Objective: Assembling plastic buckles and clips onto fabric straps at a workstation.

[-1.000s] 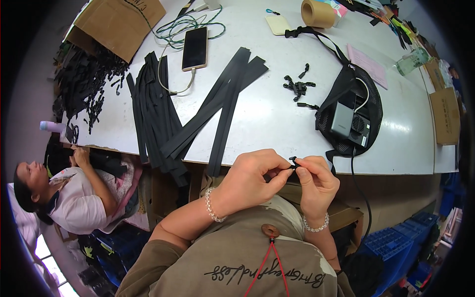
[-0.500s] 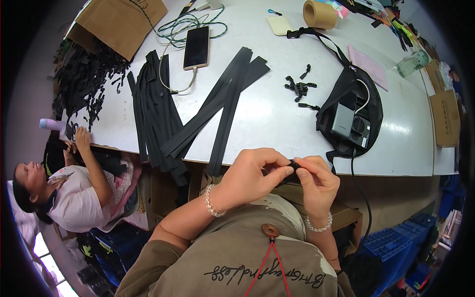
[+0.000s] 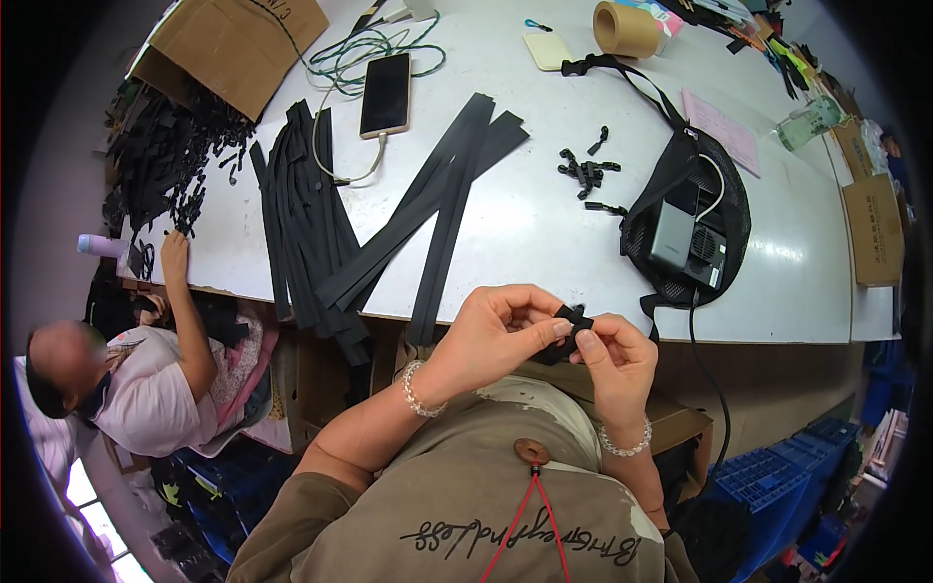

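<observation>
Just off the table's near edge, my left hand and my right hand pinch a black zipper strip between thumbs and fingertips. Part of the strip shows dark below the fingers; small details at its end are hidden. Ahead of my left hand, several long flat black zipper strips lie crossed on the table, with a thicker bundle of strips to their left hanging over the edge. Small black zipper pulls sit in a loose pile beyond my hands.
On the white table are a phone with its cable, a black mesh bag holding a grey device, and a tape roll. A cardboard box stands far left. At left, a co-worker reaches toward black pieces.
My hands have shifted slightly and turned the strip, so more of its black fabric shows between my fingers. The co-worker's arm has reached farther up the table and their head has turned.
</observation>
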Demonstrator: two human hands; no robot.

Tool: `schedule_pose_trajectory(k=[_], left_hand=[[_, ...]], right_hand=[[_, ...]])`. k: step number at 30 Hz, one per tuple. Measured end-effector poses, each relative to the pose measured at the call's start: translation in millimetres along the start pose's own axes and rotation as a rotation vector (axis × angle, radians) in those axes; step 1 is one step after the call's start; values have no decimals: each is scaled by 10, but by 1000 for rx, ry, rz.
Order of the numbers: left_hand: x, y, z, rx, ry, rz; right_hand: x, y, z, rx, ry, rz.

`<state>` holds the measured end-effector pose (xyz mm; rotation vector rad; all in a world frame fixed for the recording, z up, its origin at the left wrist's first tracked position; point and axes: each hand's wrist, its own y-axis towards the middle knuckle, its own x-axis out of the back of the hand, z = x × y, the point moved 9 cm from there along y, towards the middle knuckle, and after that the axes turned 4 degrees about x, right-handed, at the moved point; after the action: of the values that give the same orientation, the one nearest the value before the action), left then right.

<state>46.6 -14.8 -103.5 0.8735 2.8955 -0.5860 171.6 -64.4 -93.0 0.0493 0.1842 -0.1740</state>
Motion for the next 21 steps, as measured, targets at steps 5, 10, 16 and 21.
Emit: schedule_pose_trajectory(k=[5,10,16,21], left_hand=[[-48,-12,-48,-61,-143,14],[-95,-55,-77,-71,-90,60],[-118,-94,-140,-148,3,56],[-121,-126,-183,-183,63,43]], right_hand=[[14,-22,-48,-71,-1,-19],[5,-50,-24,-66,24,-6],[8,-119,-58,-44,111,-84],[4,-177,-166,-99,241,-145]])
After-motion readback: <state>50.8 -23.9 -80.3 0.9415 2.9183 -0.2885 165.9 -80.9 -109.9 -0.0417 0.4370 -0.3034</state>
